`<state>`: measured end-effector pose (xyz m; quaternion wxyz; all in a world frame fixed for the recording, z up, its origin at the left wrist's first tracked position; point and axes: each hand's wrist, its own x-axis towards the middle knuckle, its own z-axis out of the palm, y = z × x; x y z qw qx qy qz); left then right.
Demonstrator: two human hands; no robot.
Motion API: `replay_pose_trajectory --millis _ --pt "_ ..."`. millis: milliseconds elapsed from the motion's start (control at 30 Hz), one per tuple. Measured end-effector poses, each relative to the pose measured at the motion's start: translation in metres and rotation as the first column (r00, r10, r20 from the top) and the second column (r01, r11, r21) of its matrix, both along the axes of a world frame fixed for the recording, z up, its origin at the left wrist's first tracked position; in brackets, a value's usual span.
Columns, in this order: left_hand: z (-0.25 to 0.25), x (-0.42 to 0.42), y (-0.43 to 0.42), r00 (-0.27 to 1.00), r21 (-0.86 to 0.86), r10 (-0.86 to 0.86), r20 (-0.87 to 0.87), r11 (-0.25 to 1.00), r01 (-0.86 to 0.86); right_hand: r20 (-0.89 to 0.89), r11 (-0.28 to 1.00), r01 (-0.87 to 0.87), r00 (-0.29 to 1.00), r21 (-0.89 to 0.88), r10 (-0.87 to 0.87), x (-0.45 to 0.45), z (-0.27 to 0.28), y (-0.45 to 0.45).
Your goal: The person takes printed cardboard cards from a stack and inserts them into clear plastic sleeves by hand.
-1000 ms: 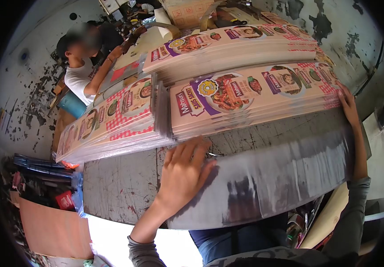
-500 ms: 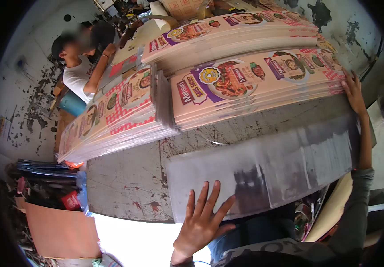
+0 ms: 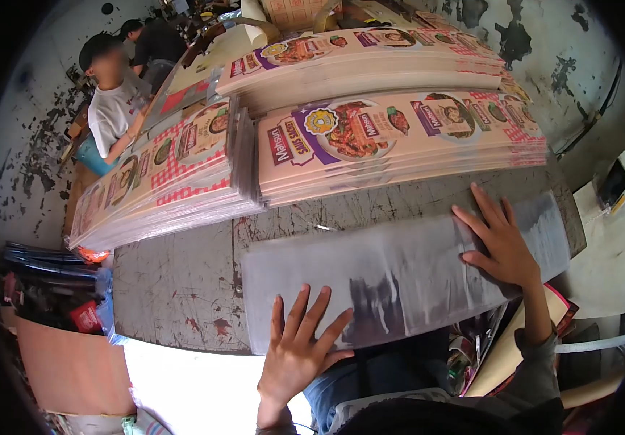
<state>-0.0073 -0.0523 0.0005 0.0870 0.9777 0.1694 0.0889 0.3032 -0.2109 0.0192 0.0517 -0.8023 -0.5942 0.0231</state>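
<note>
A long, clear plastic sheet or sleeve [image 3: 414, 261] lies flat along the front of the worn grey table; I cannot tell whether it is one layer or several. My left hand [image 3: 301, 351] rests with spread fingers on its near left edge. On its right part lies my right hand [image 3: 501, 246], fingers apart, the tips reaching past the sheet's far edge. Neither hand grips anything. Just beyond the sheet is a stack of printed peach-coloured food-brand boards [image 3: 399, 141]. A second stack of similar boards [image 3: 160, 174], wrapped in shiny plastic, stands to the left.
Another stack of printed boards [image 3: 370, 54] rises farther back. The scratched grey table [image 3: 175, 290] shows at the front left. A person in a white shirt [image 3: 113, 109] sits at the far left, with another person behind. Bundled dark material [image 3: 59, 272] lies below the table's left side.
My right hand has left the right end of the board stack and come down onto the plastic sheet. My left hand stays on the sheet. The view has shifted slightly.
</note>
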Motion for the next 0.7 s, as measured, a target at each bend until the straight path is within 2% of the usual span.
replay_pose_trajectory --millis 167,267,333,467,533,600,633,667,700 --pt "0.006 0.008 0.006 1.0 0.079 -0.016 -0.005 0.997 0.017 -0.023 0.997 -0.02 0.999 0.08 0.022 0.011 -0.004 0.007" --pt "0.022 0.011 0.01 0.999 0.115 -0.039 -0.038 0.992 0.043 -0.025 0.977 -0.108 0.993 0.186 0.115 0.021 -0.009 0.013" --pt "0.035 0.014 0.019 0.987 0.128 -0.137 -0.088 0.981 0.147 -0.056 0.914 -0.225 0.965 0.337 0.258 0.034 -0.012 0.018" --pt "0.044 0.039 0.053 0.976 0.183 -0.213 -0.035 0.959 0.216 -0.038 0.891 -0.265 0.954 0.368 0.299 0.052 0.013 0.055" --pt "0.049 0.05 0.074 0.967 0.221 -0.256 -0.004 0.943 0.25 0.047 0.863 -0.264 0.962 0.43 0.27 0.065 0.028 0.089" --pt "0.051 0.057 0.089 0.978 -0.007 -0.198 -0.067 0.98 0.198 0.199 0.875 -0.227 0.968 0.427 0.154 0.084 0.042 0.122" --pt "0.045 0.058 0.092 0.977 0.069 -0.214 -0.004 0.974 0.214 0.284 0.879 -0.224 0.953 0.421 0.107 0.097 0.046 0.138" --pt "0.041 0.058 0.091 0.976 0.074 -0.218 -0.012 0.973 0.218 0.365 0.883 -0.221 0.929 0.415 0.061 0.111 0.048 0.154" --pt "0.037 0.057 0.087 0.986 0.125 -0.166 -0.024 0.978 0.168 0.357 0.88 -0.216 0.932 0.424 0.057 0.13 0.048 0.17"
